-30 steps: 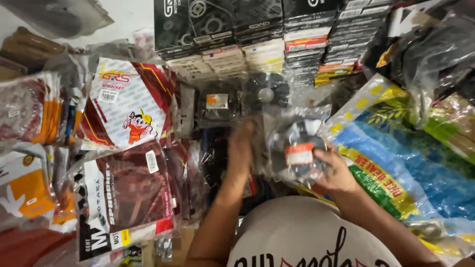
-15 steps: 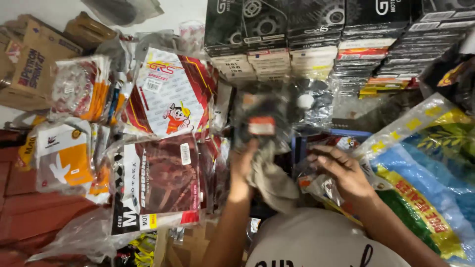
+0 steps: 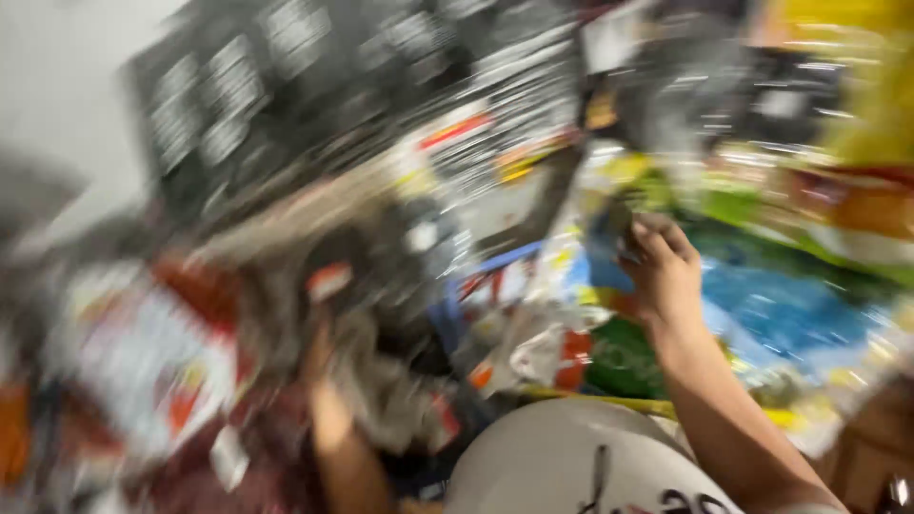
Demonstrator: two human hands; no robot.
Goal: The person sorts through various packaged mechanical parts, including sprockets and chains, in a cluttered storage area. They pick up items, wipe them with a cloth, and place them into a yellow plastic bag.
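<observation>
The head view is badly smeared by motion. My left hand (image 3: 322, 385) is raised at the lower left and grips a clear plastic bag (image 3: 381, 286) holding a dark part with a red and white label. My right hand (image 3: 665, 271) reaches out to the right, fingers curled at the edge of a blue and green printed packet (image 3: 781, 314). A small dark shape sits under its fingertips; the blur hides whether it is gripped. My white shirt (image 3: 562, 466) fills the bottom centre.
Stacked dark boxes (image 3: 314, 105) rise at the back. Red and white bagged packets (image 3: 152, 352) lie at the left. Yellow, green and blue packets (image 3: 838, 190) pile up on the right. A pale wall (image 3: 67, 86) shows at the upper left.
The camera has swung hard and the picture has blurred. My right hand has moved up and right onto the blue and green packets. My left hand still holds the bagged part up.
</observation>
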